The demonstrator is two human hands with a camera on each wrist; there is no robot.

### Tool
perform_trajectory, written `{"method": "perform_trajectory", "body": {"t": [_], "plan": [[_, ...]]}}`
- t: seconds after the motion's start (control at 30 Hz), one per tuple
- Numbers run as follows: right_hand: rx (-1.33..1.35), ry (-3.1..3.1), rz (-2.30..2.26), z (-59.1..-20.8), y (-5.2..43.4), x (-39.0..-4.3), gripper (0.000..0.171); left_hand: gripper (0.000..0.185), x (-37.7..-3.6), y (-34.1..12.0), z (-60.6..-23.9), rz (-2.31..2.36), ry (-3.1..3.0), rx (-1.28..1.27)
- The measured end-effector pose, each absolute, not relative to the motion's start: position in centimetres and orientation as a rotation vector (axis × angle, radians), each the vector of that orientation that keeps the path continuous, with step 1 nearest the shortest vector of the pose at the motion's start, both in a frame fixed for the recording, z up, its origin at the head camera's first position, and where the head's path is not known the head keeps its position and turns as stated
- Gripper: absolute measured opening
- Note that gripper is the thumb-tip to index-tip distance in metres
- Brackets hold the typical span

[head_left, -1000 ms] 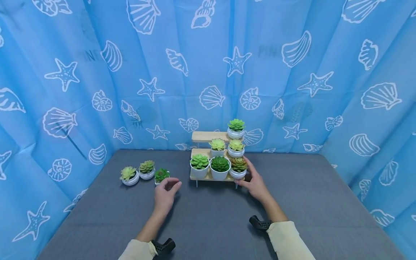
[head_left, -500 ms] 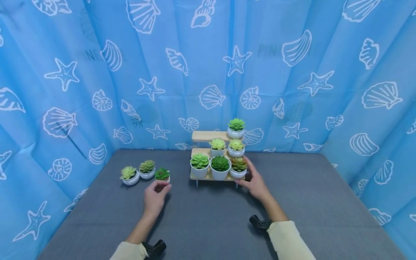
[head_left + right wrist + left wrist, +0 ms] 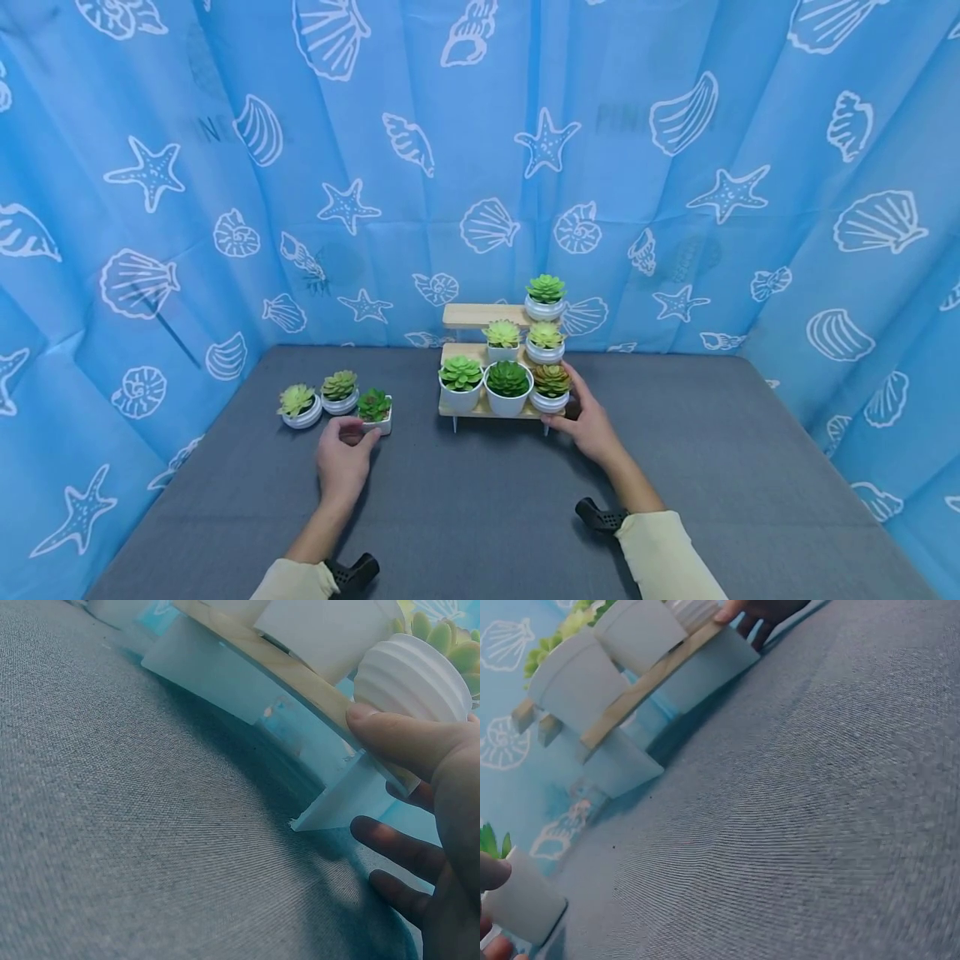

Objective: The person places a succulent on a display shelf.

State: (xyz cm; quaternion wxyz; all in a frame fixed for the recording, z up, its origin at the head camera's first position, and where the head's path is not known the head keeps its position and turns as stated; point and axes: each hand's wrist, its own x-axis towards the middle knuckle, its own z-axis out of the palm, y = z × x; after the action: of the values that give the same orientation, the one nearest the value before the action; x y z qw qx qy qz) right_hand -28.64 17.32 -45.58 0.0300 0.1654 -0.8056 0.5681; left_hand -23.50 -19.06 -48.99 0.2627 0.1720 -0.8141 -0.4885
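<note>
In the head view, my left hand (image 3: 343,462) is beside a dark green succulent (image 3: 373,405) in a square white pot, fingers loosely bent. Its thumb (image 3: 493,871) overlaps the pot's side (image 3: 526,896) in the left wrist view; I cannot tell whether they touch. My right hand (image 3: 592,423) holds the right end of a three-tier wooden plant stand (image 3: 480,315). In the right wrist view the thumb (image 3: 375,724) lies on the lowest plank (image 3: 300,679), against a ribbed white pot (image 3: 409,679), with a fingertip below the plank.
Two succulents in round white pots, one pale green (image 3: 298,404) and one dull green (image 3: 340,392), stand left of the square pot. Several potted succulents fill the stand's lower tiers; one (image 3: 545,296) stands top right. A blue shell-print curtain (image 3: 480,167) rises behind the grey tabletop (image 3: 480,517).
My left hand has moved left from in front of the square pot to its near left side, so more of the pot shows. The right hand and the stand have stayed put.
</note>
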Motion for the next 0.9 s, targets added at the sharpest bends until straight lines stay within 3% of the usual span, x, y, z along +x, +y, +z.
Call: {"method": "perform_trajectory", "body": {"t": [0.17, 0.9], "plan": [[0.511, -2.489, 1.747, -45.5, 17.3, -28.7, 0.092, 0.044, -23.6, -18.8, -49.2, -1.317, -2.181, 0.504], [0.503, -2.512, 1.681, -45.4, 17.2, -28.4, 0.091, 0.075, -25.9, -18.8, -49.5, -1.46, -2.31, 0.511]]}}
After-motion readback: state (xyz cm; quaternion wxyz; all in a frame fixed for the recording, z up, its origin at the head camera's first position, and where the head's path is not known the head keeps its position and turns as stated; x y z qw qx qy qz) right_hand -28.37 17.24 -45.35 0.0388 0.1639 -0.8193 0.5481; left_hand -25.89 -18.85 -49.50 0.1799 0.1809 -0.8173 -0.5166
